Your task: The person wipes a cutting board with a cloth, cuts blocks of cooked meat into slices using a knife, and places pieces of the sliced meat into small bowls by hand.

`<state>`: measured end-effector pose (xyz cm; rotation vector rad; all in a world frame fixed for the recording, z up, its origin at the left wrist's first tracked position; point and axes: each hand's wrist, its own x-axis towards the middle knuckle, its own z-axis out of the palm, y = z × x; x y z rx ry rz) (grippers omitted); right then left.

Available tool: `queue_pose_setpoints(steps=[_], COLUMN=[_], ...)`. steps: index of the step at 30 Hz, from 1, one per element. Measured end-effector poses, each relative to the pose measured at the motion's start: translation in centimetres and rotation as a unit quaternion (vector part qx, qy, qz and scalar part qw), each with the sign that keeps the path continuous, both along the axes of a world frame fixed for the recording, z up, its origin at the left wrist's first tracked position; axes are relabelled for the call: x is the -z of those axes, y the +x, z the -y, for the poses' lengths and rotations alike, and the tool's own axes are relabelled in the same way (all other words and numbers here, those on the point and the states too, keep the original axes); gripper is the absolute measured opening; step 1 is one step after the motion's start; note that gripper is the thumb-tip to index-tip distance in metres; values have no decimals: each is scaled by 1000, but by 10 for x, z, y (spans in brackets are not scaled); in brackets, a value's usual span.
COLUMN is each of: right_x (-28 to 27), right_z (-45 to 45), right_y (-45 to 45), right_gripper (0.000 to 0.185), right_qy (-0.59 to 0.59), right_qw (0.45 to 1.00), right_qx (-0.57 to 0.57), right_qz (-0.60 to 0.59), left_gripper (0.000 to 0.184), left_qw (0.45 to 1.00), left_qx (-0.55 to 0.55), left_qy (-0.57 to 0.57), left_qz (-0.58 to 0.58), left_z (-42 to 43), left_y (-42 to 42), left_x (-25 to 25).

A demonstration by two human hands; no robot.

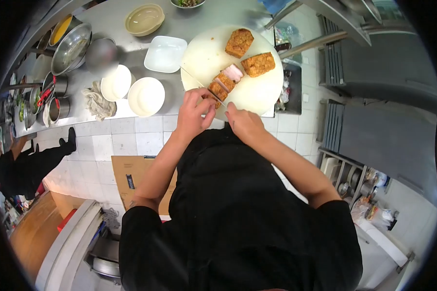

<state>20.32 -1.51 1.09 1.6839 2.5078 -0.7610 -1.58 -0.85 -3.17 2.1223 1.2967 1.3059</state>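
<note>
On a round white cutting board (199, 53) lies a golden-brown block of crispy roast pork (221, 86), partly sliced, its pale cut face toward the far end. My left hand (196, 112) rests on the near end of this piece with curled fingers pressed against it. In my right hand (245, 125) is the handle of a knife (217, 98). Its thin blade, seen nearly edge-on, crosses the pork close to my left fingertips and points to the upper left. Two uncut roast pork blocks, one farther (239, 42) and one to the right (258, 64), sit apart.
Left of the board are a square white dish (165, 54), two white bowls (146, 97) (116, 83) and a crumpled cloth (100, 101). A beige oval bowl (144, 20) stands farther back. Metal pans (72, 49) crowd the left. Another person (31, 167) stands at far left.
</note>
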Motion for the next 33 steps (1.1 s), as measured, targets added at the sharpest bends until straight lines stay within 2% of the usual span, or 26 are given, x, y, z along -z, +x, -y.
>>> queue_pose_setpoints(steps=[3, 4, 5, 6, 8, 9, 11, 13, 14, 15, 18, 20, 23, 24, 25, 28, 31, 32, 33], right_x=[-3, -9, -18, -27, -41, -47, -52, -55, -56, -56, -38, -38, -42, -41, -41, -40, -30, -31, -34], right_z=[-10, -18, -26, -27, -18, -10, 4, 17, 22, 26, 37, 40, 40, 39, 39, 34, 36, 36, 37], right_y=[7, 14, 23, 34, 54, 61, 78, 90, 94, 99, 112, 120, 130, 133, 136, 142, 155, 158, 159], right_gripper=[31, 32, 34, 34, 35, 35, 34, 33, 31, 30, 28, 28, 29, 30, 30, 32, 34, 34, 34], right_qy=[-7, -12, -69, -67, -82, -78, -80, -82, -120, -158, -137, -146, -116, -109, -102, -98, -50, -50, -59], right_qw=[1000, 1000, 997, 998, 989, 987, 979, 969, 950, 925, 907, 903, 916, 918, 920, 928, 942, 942, 935], right_qx=[3, -4, 12, 9, 26, 62, 96, 134, 200, 265, 299, 310, 288, 284, 280, 274, 240, 239, 259], right_qz=[-10, -19, -13, -14, -119, -130, -161, -191, -208, -224, -264, -259, -253, -253, -253, -232, -227, -229, -234], left_gripper=[19, 25, 31, 31, 60, 60, 88, 92, 95, 95, 100, 94, 92, 89, 88, 90, 92, 92, 93], left_qw=[1000, 1000, 999, 999, 989, 989, 991, 993, 994, 994, 993, 987, 983, 990, 983, 968, 965, 965, 988], left_qx=[-21, -29, -38, -41, -78, -82, -92, -89, -84, -85, -105, -85, -39, -40, -28, 119, 86, 85, 40], left_qy=[-5, -9, -13, -12, -49, -49, -58, -60, -61, -59, -45, -138, -177, -122, -129, -54, -22, -22, -60], left_qz=[1, 7, 12, 11, 118, 115, 73, 56, 41, 38, -23, -19, 1, -64, -129, -214, -247, -249, -134], left_z=[4, 8, 11, 14, 20, 23, 26, 31, 31, 30, 21, 5, -44, -67, -88, -153, -149, -134, -106], left_y=[-1, -1, -1, 1, 2, 0, -2, 3, 7, 13, 20, 15, -29, -40, -41, -42, -36, -31, -23], left_x=[2, 7, 11, 12, 12, 13, 15, 11, 9, 7, 3, 5, -4, -11, -41, -51, -48, -43, -38])
